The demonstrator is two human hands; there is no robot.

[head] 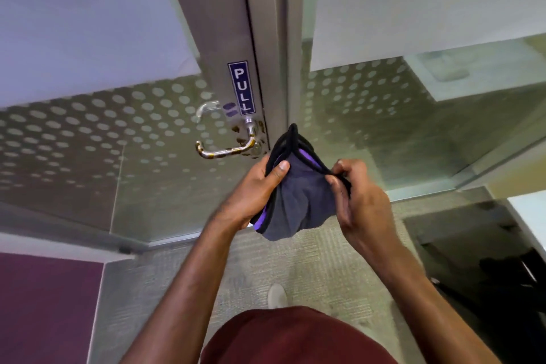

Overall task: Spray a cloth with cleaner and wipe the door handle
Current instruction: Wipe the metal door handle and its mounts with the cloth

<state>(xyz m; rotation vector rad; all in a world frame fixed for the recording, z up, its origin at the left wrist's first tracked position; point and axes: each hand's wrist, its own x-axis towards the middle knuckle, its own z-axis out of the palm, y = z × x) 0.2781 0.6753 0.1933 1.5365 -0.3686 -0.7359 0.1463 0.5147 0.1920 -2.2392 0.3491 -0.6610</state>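
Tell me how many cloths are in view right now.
1. The cloth, grey with purple and black edging, is held between the left hand and right hand. No others visible.

Cloth (298, 201) showing grey, purple, black-edged; sign (241, 87) at eleven o'clock reading white on blue; glass (88, 127) displaying dots.
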